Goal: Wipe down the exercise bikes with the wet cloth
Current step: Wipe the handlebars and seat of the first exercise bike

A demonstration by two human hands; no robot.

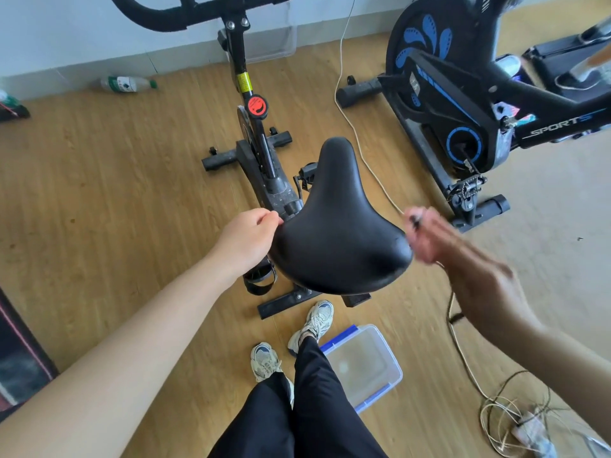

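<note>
The black saddle point(337, 233) of the near exercise bike point(261, 153) fills the middle of the head view. My left hand point(248, 239) grips the saddle's left edge, fingers curled over the rim. My right hand point(463, 259) is blurred by motion at the saddle's right edge, its fingers stretched towards the rim. A small dark speck shows at its fingertips, and I cannot make out what it is. No cloth is visible. A second bike point(463, 104), black with blue trim, stands at the right.
A clear plastic tub with blue clips point(363, 365) sits on the wooden floor by my feet. A pale cable point(363, 153) runs between the bikes to a tangle of wires point(515, 418) at the lower right. A plastic bottle point(127, 84) lies by the wall.
</note>
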